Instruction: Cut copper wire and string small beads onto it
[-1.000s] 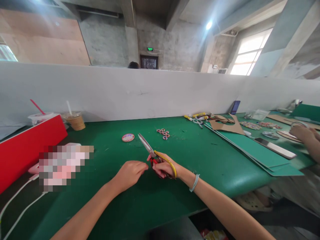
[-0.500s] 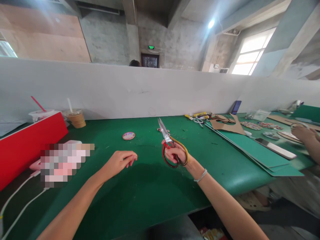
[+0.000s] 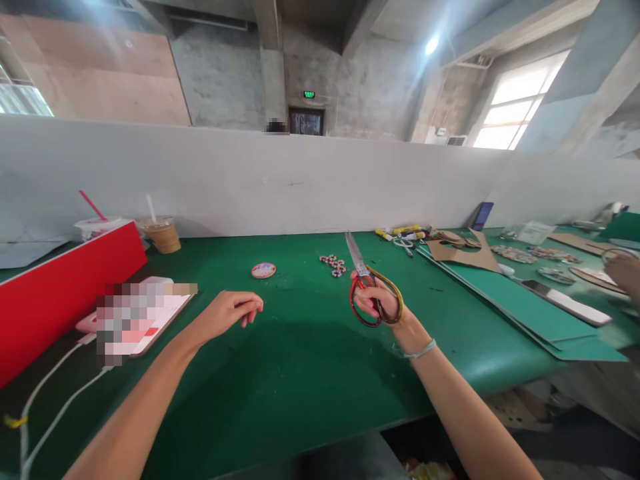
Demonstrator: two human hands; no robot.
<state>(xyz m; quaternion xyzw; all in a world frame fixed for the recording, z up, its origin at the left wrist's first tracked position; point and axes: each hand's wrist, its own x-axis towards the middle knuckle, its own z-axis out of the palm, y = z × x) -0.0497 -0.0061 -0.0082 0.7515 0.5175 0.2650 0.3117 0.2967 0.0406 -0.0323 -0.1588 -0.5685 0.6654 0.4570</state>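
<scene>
In my right hand point(image 3: 376, 300) is a pair of scissors point(image 3: 357, 257) with a red and a yellow-brown handle loop. Its blades point up and away, pressed together or nearly so. My left hand point(image 3: 235, 312) hovers over the green tabletop point(image 3: 280, 393), thumb and fingers pinched together; whatever they hold, if anything, is too small to make out. Beyond that hand lies an oval patch point(image 3: 263, 270) with a red rim. Left of the scissors rests a small cluster of beaded-looking, multicoloured pieces point(image 3: 334, 265), touched by neither hand.
Left are a red board point(image 3: 75, 287), a drink cup point(image 3: 164, 237) and a partly blurred tablet-like device point(image 3: 160, 320) with white cables. To the right lie yellow markers point(image 3: 407, 230), cut cardboard point(image 3: 463, 252), green sheets point(image 3: 520, 300) and a phone point(image 3: 565, 303). Another person's hand point(image 3: 623, 270) shows far right.
My right hand has carried the scissors rightward, uncovering the cluster of small pieces. My left hand has shifted slightly left, widening the space between the hands. The view has turned a little left.
</scene>
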